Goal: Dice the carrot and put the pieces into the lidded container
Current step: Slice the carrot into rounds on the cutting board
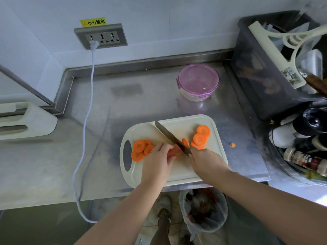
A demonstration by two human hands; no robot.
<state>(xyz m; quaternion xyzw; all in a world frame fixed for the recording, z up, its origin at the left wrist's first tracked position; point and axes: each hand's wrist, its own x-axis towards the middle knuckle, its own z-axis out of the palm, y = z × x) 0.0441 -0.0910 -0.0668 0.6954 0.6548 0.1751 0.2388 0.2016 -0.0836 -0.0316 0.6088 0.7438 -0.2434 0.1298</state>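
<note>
Both hands work: left hand [160, 157] pins carrot [174, 152], right hand [206, 160] grips knife [170, 136].

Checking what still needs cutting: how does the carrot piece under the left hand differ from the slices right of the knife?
The carrot piece is an uncut chunk, held by the left hand with the knife against it; the right slices are thin rounds, loose, overlapping. The carrot piece is mostly hidden by that hand; the right slices show plainly. Both are orange, on the cutting board.
</note>
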